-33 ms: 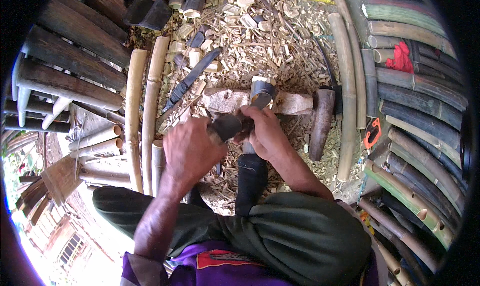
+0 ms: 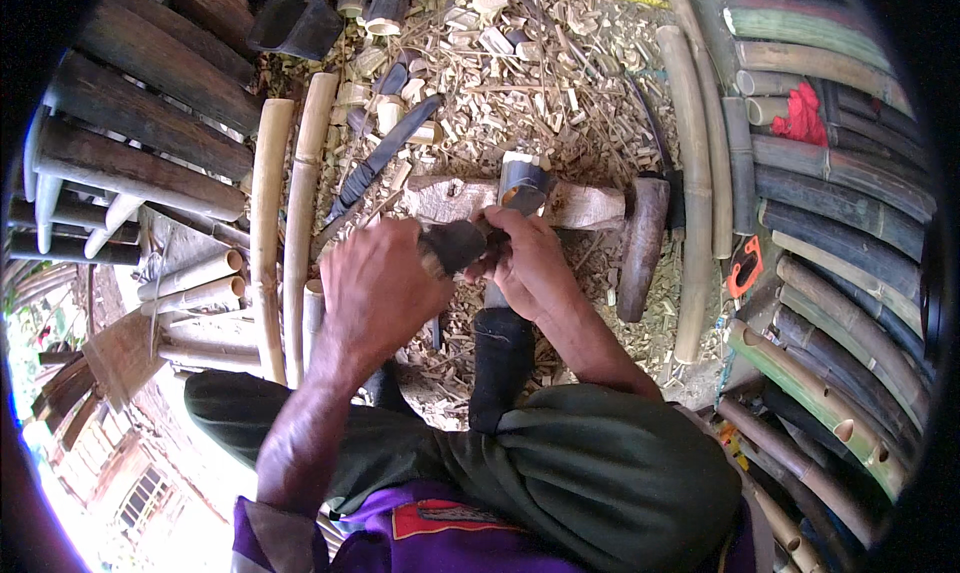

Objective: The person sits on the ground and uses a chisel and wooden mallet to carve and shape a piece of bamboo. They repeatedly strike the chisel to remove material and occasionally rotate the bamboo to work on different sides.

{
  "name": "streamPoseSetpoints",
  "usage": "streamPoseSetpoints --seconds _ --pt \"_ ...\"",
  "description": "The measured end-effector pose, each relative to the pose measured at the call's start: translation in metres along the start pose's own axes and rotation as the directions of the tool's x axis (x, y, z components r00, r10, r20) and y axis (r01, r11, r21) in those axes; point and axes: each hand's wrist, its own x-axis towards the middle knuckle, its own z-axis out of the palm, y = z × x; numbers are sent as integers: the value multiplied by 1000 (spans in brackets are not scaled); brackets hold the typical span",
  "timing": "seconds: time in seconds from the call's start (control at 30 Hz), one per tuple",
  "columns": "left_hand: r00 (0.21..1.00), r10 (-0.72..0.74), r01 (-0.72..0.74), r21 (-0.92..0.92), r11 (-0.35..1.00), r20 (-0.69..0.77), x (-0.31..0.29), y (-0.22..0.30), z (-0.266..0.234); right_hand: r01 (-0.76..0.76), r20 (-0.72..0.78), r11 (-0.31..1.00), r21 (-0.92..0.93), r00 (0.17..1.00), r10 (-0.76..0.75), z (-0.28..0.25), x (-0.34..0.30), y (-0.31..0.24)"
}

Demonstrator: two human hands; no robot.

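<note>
My left hand [image 2: 385, 288] is closed round a dark, rounded, stubby piece [image 2: 455, 245], held in front of me above the ground. Close against its far end, my right hand [image 2: 530, 263] has its thumb and fingers pinched together. What lies within that pinch is mostly hidden. A flat grey, blade-like tip [image 2: 523, 202] shows just beyond the right thumb. Past my hands, a dark bamboo tube [image 2: 527, 173] with a pale cut end rests across a pale wooden block [image 2: 440, 202]. A thick brown wooden piece [image 2: 643, 253] lies at the block's right end.
Wood chips [image 2: 540, 103] cover the ground. Left of the block lies a long dark knife [image 2: 390, 153]. Bamboo poles [image 2: 270, 233] lie on the left, and more poles [image 2: 690, 193] on the right. Stacked bamboo [image 2: 840, 183] at right bears a red cloth [image 2: 802, 116]; an orange handle [image 2: 744, 266] is nearby.
My left hand and the dark rounded piece have shifted slightly, the piece tilting a little up and right toward my right hand. My right hand has barely moved.
</note>
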Motion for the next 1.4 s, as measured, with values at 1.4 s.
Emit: streamPoseSetpoints --seconds 1.4 --pt "743 622 -471 -469 747 246 -43 64 111 4 0 516 -857 1000 -7 -77 -78 -37"
